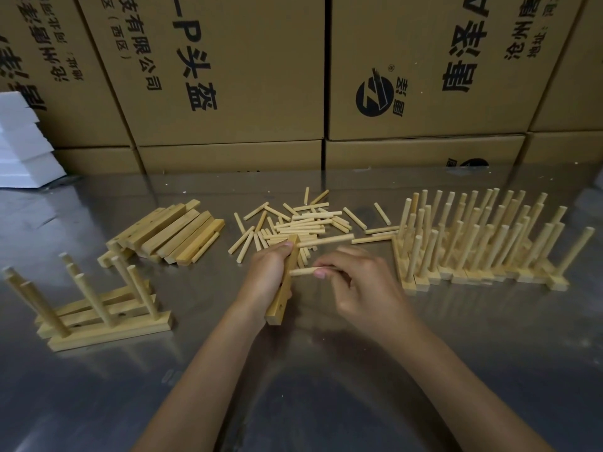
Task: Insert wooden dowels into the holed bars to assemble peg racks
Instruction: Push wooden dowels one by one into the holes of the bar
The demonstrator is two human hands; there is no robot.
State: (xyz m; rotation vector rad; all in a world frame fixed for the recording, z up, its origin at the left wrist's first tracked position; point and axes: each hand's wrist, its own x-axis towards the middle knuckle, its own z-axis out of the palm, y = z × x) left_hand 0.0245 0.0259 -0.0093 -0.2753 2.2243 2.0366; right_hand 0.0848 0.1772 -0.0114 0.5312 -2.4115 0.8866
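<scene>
Holed bar (283,285) gripped upright-ish in left hand (266,272) over steel table (326,370), one dowel (326,240) already stuck in. Second dowel (301,272) pinched in right hand (362,282), tip touching bar.

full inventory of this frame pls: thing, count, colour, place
bar in hand: one, pale wood, centre, one dowel already in its far end
dowel at bar: one, pale wood, tip at the bar's side
loose dowels: a pile, too many to count, pale wood, centre back
empty bars: a stack, count unclear, pale wood, back left
part-filled racks: a few, pale wood, near left
finished racks: a dense row, pale wood, right
table: one, shiny grey metal
cardboard boxes: several, brown, behind the table
white blocks: stacked, far left
left hand: grips the bar
right hand: pinches the dowel
</scene>
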